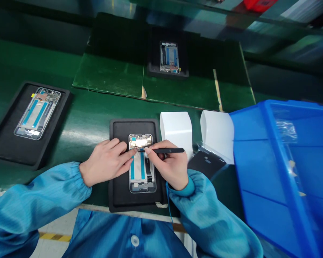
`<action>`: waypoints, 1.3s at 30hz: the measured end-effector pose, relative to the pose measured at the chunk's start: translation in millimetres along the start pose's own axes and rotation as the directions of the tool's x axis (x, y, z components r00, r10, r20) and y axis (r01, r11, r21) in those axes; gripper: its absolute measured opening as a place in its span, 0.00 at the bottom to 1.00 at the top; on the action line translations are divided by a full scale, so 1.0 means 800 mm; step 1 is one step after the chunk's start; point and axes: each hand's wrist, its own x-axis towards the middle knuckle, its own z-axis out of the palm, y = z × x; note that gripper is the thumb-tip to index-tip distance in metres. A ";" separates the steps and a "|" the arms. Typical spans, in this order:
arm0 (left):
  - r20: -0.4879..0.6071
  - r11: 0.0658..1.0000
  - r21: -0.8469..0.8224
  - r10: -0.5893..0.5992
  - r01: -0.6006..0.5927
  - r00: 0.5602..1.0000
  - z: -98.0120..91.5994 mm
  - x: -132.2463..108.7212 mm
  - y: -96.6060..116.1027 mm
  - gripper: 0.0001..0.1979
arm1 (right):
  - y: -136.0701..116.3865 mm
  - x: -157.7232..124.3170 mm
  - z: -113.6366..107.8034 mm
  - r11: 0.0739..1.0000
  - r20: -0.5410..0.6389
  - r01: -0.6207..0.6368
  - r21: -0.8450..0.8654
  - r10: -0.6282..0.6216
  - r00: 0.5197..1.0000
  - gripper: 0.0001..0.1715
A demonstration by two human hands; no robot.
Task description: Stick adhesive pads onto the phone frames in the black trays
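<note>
An open phone body with a bare circuit board and blue strips lies in a black foam tray in front of me. My left hand holds nothing; its index fingertip rests on the phone near the lower edge of the board, the other fingers partly curled. With my right hand I grip slim black tweezers. Their thin tip points left onto the phone beside my left fingertip. What lies right under the tip is too small to make out.
A second open phone lies in a black tray on the left; a third phone sits on the green raised board. White curled sheets, a dark flat packet and a blue bin stand right.
</note>
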 end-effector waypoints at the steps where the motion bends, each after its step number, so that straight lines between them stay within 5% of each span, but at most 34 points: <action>1: 0.014 1.000 0.010 0.002 -0.002 1.000 -0.001 0.000 0.000 0.14 | 0.001 0.000 -0.001 1.000 0.006 0.000 -0.005 0.000 1.000 0.04; 12: 0.193 0.991 0.131 -0.007 -0.019 0.981 -0.008 0.002 0.004 0.19 | 0.015 0.007 -0.001 0.986 -0.067 -0.029 0.166 0.040 0.997 0.06; 18: 0.256 0.999 -0.009 0.052 -0.051 0.965 -0.014 -0.005 -0.008 0.19 | 0.020 0.009 0.005 0.971 -0.097 -0.057 0.233 0.082 0.992 0.08; 24: 0.267 0.999 0.039 -0.020 0.010 0.964 -0.017 -0.008 -0.001 0.20 | 0.024 0.009 0.007 0.962 -0.094 -0.053 0.267 0.081 0.992 0.09; 28: 0.264 0.997 -0.077 0.017 0.003 0.964 -0.019 -0.010 -0.007 0.17 | 0.024 0.011 0.008 0.960 -0.106 -0.060 0.275 0.092 0.990 0.10; 32: 0.136 0.975 -0.180 -0.108 0.131 0.985 -0.022 -0.022 -0.004 0.15 | 0.025 0.011 0.010 0.943 -0.116 -0.070 0.325 0.113 0.987 0.11; 34: 0.025 0.941 -0.065 -0.330 0.331 0.943 -0.022 -0.029 0.005 0.14 | 0.026 0.011 0.012 0.934 -0.128 -0.076 0.350 0.128 0.983 0.12; 36: -0.018 0.847 0.115 -0.521 0.519 0.854 -0.022 -0.033 0.015 0.13 | 0.026 0.010 0.014 0.929 -0.149 -0.061 0.366 0.123 0.981 0.12; 39: 0.155 0.731 0.290 -0.673 0.618 0.723 -0.020 -0.029 0.027 0.15 | 0.025 0.009 0.016 0.926 -0.180 -0.033 0.376 0.108 0.978 0.12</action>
